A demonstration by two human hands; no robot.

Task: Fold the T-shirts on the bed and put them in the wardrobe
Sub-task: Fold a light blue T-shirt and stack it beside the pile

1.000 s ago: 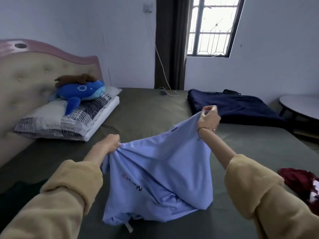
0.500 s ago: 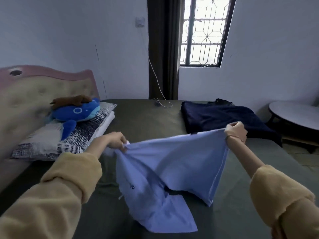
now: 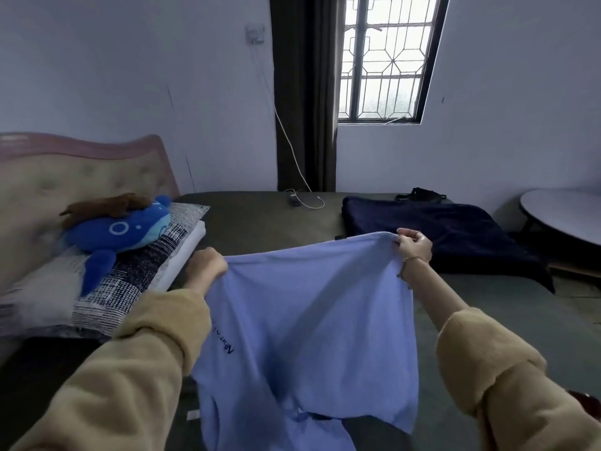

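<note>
A light blue T-shirt (image 3: 309, 320) hangs spread out in the air above the grey-green bed (image 3: 260, 219). My left hand (image 3: 208, 265) grips its top edge at the left corner. My right hand (image 3: 414, 245) pinches the same edge at the right corner. The cloth is stretched wide between them, with small dark lettering on its left side. Its lower part drapes down toward the bed and out of the frame. A dark red garment (image 3: 585, 402) shows at the right edge, mostly hidden by my sleeve.
A folded navy blanket (image 3: 448, 236) lies at the far right of the bed. Pillows (image 3: 130, 278) with a blue plush whale (image 3: 123, 232) sit by the padded headboard at left. A round table (image 3: 566, 213) stands to the right. A white cable (image 3: 305, 196) trails onto the bed.
Both hands have spread the T-shirt wider and lifted it, so the cloth now hangs flat and taut. My view has tilted upward, showing more wall and window.
</note>
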